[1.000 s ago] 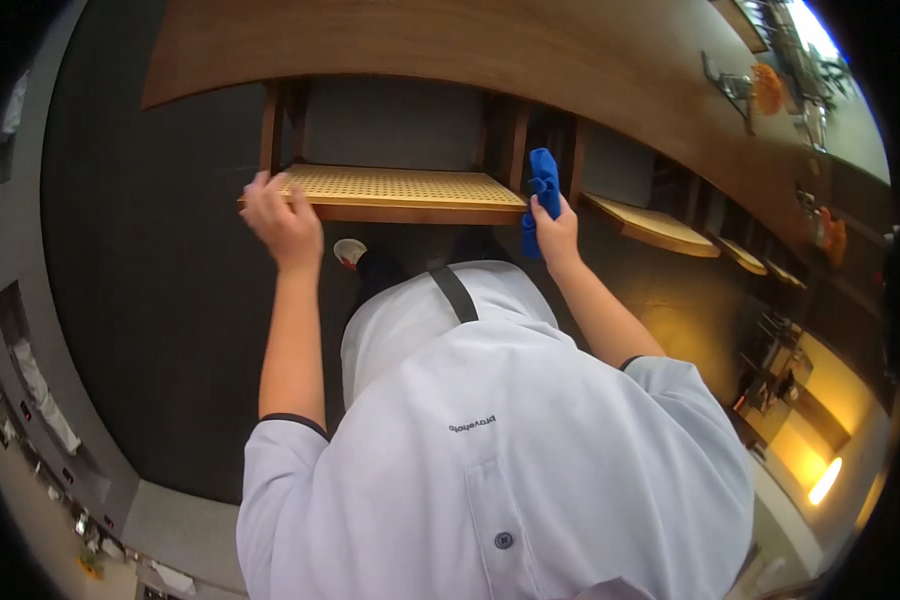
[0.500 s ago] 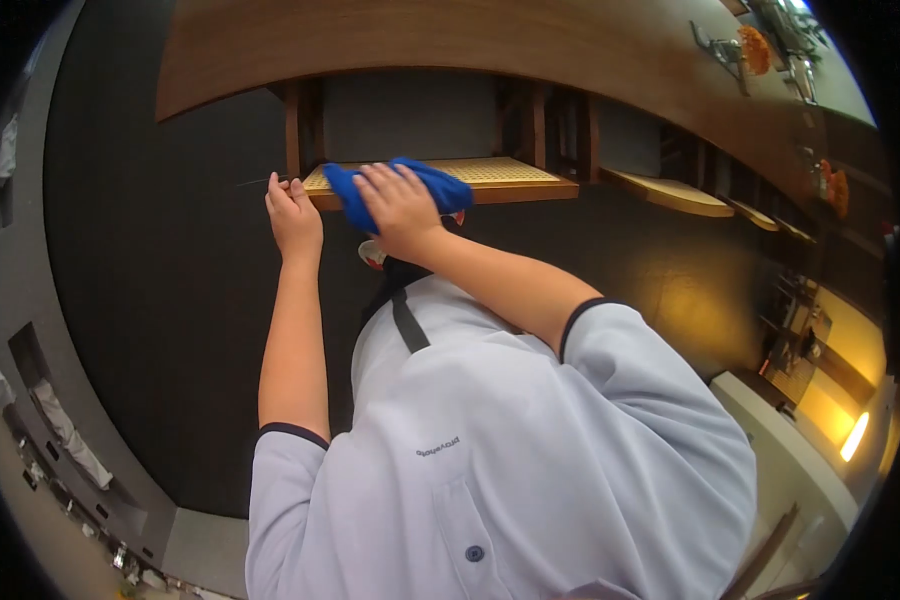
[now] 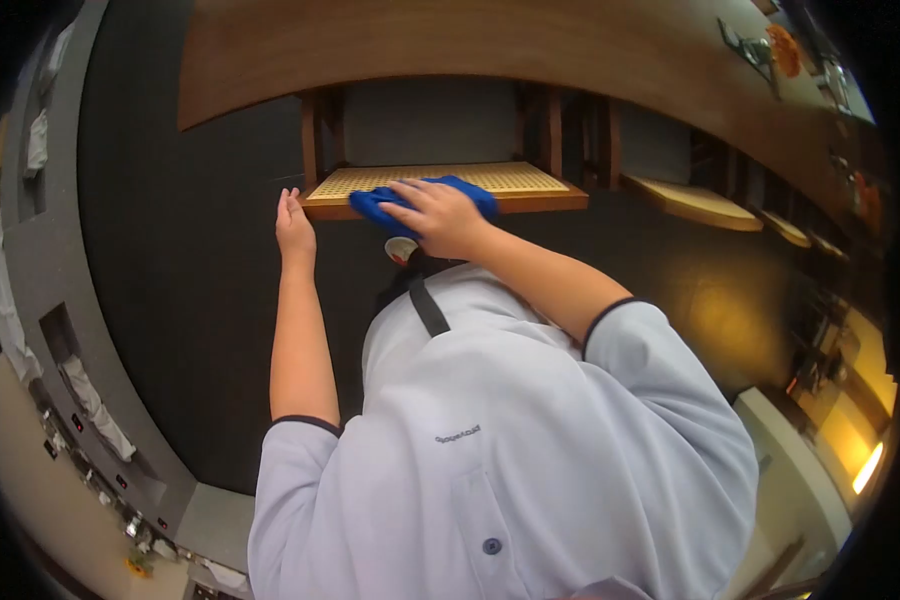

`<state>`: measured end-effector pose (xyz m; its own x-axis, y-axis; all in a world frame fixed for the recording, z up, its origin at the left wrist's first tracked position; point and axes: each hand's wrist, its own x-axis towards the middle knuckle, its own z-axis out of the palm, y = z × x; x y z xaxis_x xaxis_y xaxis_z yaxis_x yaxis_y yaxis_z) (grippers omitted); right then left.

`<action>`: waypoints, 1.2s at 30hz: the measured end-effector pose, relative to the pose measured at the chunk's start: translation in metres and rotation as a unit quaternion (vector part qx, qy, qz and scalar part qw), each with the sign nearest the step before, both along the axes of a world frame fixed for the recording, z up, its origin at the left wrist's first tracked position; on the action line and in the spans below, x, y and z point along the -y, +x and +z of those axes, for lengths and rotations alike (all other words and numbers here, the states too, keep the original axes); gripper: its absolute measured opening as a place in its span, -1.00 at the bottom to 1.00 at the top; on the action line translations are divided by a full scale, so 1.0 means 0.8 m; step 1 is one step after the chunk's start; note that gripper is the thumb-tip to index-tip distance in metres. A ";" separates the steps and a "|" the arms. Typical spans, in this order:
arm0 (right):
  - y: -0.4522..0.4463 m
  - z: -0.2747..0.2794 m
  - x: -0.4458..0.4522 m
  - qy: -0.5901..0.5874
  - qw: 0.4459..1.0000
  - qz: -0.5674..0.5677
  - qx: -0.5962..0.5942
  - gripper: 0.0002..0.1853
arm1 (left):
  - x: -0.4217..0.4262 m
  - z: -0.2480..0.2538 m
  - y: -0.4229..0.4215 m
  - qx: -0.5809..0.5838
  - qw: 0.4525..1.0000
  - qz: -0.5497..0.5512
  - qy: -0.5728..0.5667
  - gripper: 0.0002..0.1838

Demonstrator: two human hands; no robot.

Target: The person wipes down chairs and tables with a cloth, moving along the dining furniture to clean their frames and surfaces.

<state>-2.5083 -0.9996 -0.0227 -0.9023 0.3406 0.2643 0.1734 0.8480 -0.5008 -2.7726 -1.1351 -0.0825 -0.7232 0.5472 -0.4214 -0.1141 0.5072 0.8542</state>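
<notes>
My right hand (image 3: 440, 217) presses a bunched blue cloth (image 3: 473, 190) onto the front part of a chair's woven cane seat (image 3: 520, 176), its fingers spread over the fabric. Part of the cloth hangs over the wooden front edge. At the seat's left front corner is my left hand (image 3: 296, 232), fingers pointing up and stretched out against or just beside the wood. Its exact contact with the corner is hard to make out.
A long wooden table (image 3: 390, 40) runs above the chair, with an orange flower (image 3: 784, 50) at its far right. More cane seats (image 3: 695, 203) line up to the right. A shoe (image 3: 401, 250) shows on the dark floor (image 3: 180, 300). A grey counter (image 3: 100, 340) stands left.
The view has shifted slightly, moving the scene right. My right hand and the cloth lie flatter and lower on the seat's front edge. My left hand's fingers are closer together, still at the corner.
</notes>
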 end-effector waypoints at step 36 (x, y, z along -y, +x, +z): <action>-0.410 -0.027 0.041 -0.158 0.951 0.136 0.228 -0.33 | 0.177 -0.033 -0.162 0.448 0.894 0.016 -0.010 -0.20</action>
<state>-2.8364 -1.0322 -0.0445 -0.9648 0.0752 -0.2518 0.2287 0.7123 -0.6636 -2.9022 -1.2766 -0.1088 -0.1050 0.5174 -0.8493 -0.7631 0.5058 0.4024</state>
